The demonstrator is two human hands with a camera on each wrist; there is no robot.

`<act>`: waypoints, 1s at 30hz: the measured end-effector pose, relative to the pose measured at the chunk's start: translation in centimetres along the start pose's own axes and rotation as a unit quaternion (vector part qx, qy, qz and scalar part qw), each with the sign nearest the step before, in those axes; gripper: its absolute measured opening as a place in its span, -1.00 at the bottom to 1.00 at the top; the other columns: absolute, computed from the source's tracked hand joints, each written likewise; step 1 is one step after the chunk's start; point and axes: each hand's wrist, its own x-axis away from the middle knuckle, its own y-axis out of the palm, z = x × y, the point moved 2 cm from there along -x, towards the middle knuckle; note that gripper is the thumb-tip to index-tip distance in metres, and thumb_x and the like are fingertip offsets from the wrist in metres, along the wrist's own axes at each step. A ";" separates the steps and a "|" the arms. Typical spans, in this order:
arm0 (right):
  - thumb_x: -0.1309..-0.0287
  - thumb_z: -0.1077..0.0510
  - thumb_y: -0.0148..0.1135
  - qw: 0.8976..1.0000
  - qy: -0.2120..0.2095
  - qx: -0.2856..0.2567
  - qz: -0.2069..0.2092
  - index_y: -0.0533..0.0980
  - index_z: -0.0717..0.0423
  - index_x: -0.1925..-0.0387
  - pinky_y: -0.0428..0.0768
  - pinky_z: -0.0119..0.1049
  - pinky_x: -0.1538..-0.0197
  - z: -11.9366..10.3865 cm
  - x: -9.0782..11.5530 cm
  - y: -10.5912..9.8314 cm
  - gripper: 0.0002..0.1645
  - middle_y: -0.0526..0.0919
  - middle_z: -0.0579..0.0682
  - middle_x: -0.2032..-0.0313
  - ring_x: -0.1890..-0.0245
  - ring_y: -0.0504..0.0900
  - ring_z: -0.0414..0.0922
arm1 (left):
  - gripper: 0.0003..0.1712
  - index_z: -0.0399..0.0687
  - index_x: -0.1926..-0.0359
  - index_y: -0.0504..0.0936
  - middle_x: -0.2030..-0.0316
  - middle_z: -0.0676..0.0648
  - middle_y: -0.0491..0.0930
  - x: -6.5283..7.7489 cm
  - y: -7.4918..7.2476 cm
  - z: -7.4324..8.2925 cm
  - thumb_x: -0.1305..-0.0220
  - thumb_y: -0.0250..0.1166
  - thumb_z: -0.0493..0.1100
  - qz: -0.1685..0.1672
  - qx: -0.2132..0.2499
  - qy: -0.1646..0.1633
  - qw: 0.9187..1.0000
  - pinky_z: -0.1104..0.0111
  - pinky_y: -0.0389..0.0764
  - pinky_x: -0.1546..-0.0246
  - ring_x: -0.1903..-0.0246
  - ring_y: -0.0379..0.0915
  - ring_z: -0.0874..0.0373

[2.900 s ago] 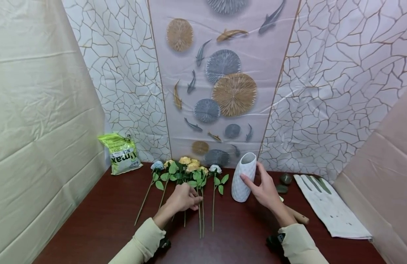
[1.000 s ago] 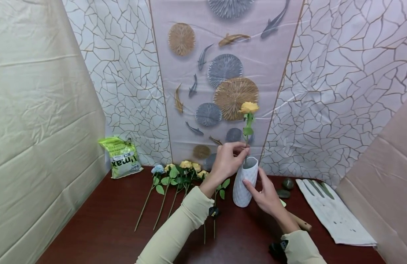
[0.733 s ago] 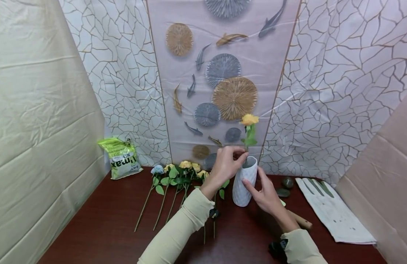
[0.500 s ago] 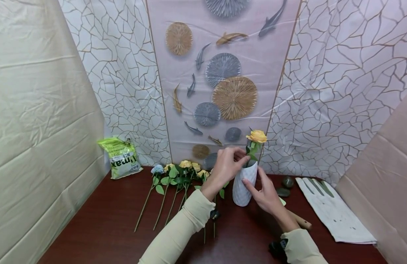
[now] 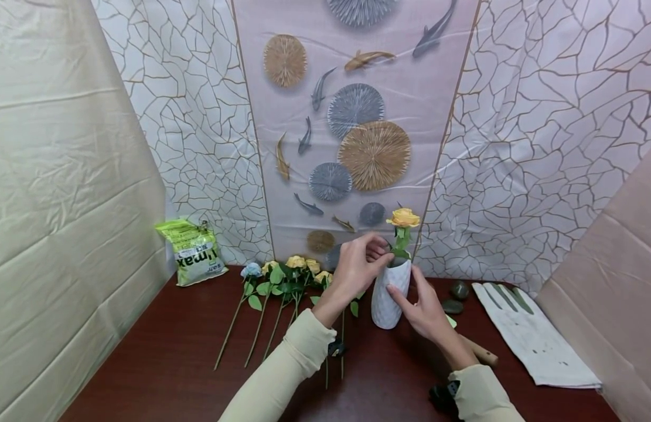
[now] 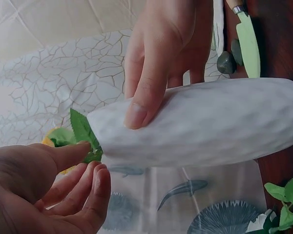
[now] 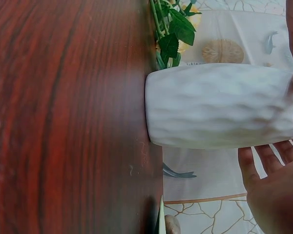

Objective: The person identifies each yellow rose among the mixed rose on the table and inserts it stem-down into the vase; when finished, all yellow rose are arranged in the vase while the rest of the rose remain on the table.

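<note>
A white textured vase (image 5: pixel 391 296) stands upright on the table, and my right hand (image 5: pixel 426 308) grips its upper right side, thumb in front. From its mouth rises a yellow rose (image 5: pixel 404 217) with green leaves, its stem inside the vase. My left hand (image 5: pixel 361 264) is at the rim, fingers loosely bent and parted from the thumb. In the left wrist view the left thumb (image 6: pixel 71 154) touches a leaf (image 6: pixel 82 127) beside the vase mouth, and the rose bloom is mostly hidden. The right wrist view shows the vase base on the tabletop, with right-hand fingers (image 7: pixel 269 163) around its upper part.
Several yellow roses (image 5: pixel 296 262) and a blue rose (image 5: pixel 251 270) lie left of the vase. A green-and-white bag (image 5: pixel 198 258) stands at the back left. To the right are dark stones (image 5: pixel 453 306), a wooden-handled tool (image 5: pixel 479 351) and a white glove (image 5: pixel 536 340).
My left hand took a yellow rose from the row and lowered it stem first into the vase. The bloom has since shifted slightly left and the left fingers have loosened. My right hand kept its hold.
</note>
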 end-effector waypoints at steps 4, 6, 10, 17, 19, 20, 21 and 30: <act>-0.32 0.09 0.32 1.000 0.004 0.004 0.004 0.25 0.15 -0.43 0.49 -0.44 -0.16 0.2 0.1 0.0 -0.25 0.61 0.05 -0.17 -0.16 0.55 -0.11 | -0.72 -0.05 0.04 0.71 0.30 0.05 0.74 0.5 -0.6 -0.8 -0.28 0.43 -0.06 0.008 0.008 -0.008 1.000 0.59 0.65 0.32 0.36 0.65 0.37; -0.32 0.09 0.33 1.000 0.008 0.006 0.007 0.25 0.13 -0.44 0.49 -0.43 -0.18 0.3 0.1 0.0 -0.25 0.62 0.06 -0.16 -0.17 0.56 -0.09 | -0.72 -0.05 0.04 0.71 0.29 0.05 0.75 0.8 -0.9 -1.2 -0.28 0.43 -0.06 0.010 0.011 -0.014 1.000 0.58 0.66 0.31 0.35 0.67 0.36; -0.33 0.07 0.32 1.000 0.016 0.009 0.008 0.23 0.11 -0.45 0.50 -0.18 -0.23 1.2 0.1 0.2 -0.23 0.60 0.08 -0.19 -0.21 0.54 -0.06 | -0.72 -0.03 0.04 0.71 0.29 0.07 0.75 1.5 -1.6 -2.3 -0.29 0.42 -0.05 0.011 0.010 -0.025 1.000 0.57 0.67 0.31 0.35 0.67 0.35; -0.34 -0.02 0.30 1.000 0.020 0.000 0.003 0.17 -0.11 -0.50 0.45 0.03 -0.28 3.9 -0.3 1.1 -0.20 0.52 -0.02 -0.28 -0.30 0.47 -0.10 | -0.80 0.06 0.05 0.70 0.23 0.06 0.74 3.8 -4.8 -5.4 -0.34 0.37 -0.06 0.026 -0.005 -0.048 0.998 0.49 0.70 0.21 0.26 0.68 0.27; -0.34 -0.04 0.30 1.000 0.019 -0.001 0.002 0.17 -0.16 -0.50 0.46 0.00 -0.27 4.1 -0.3 1.2 -0.20 0.51 -0.05 -0.29 -0.30 0.47 -0.12 | -0.81 0.07 0.06 0.70 0.21 0.06 0.73 4.6 -5.9 -6.8 -0.35 0.37 -0.07 0.033 -0.015 -0.060 0.998 0.47 0.70 0.19 0.23 0.68 0.25; -0.34 -0.04 0.30 1.000 0.017 -0.001 0.002 0.17 -0.16 -0.50 0.46 0.00 -0.27 4.1 -0.3 1.2 -0.19 0.51 -0.05 -0.29 -0.30 0.47 -0.12 | -0.82 0.06 0.06 0.70 0.21 0.06 0.73 5.0 -6.4 -7.4 -0.35 0.37 -0.07 0.034 -0.021 -0.067 0.997 0.47 0.70 0.19 0.22 0.68 0.24; -0.33 -0.04 0.30 1.000 0.017 -0.003 0.003 0.17 -0.18 -0.50 0.46 0.00 -0.27 4.2 -0.4 1.2 -0.19 0.51 -0.06 -0.29 -0.30 0.46 -0.12 | -0.83 0.06 0.07 0.70 0.21 0.06 0.74 5.4 -6.8 -8.1 -0.35 0.37 -0.08 0.036 -0.026 -0.073 0.996 0.46 0.71 0.18 0.21 0.68 0.25; -0.34 -0.01 0.30 1.000 0.025 -0.001 0.006 0.17 -0.02 -0.50 0.41 0.04 -0.30 2.9 -0.1 0.9 -0.19 0.50 0.04 -0.30 -0.34 0.43 -0.06 | -0.89 0.01 0.14 0.74 0.30 0.03 0.76 9.3 -7.5 -11.8 -0.35 0.36 -0.13 -0.016 -0.054 -0.135 0.989 0.44 0.69 0.36 0.36 0.68 0.26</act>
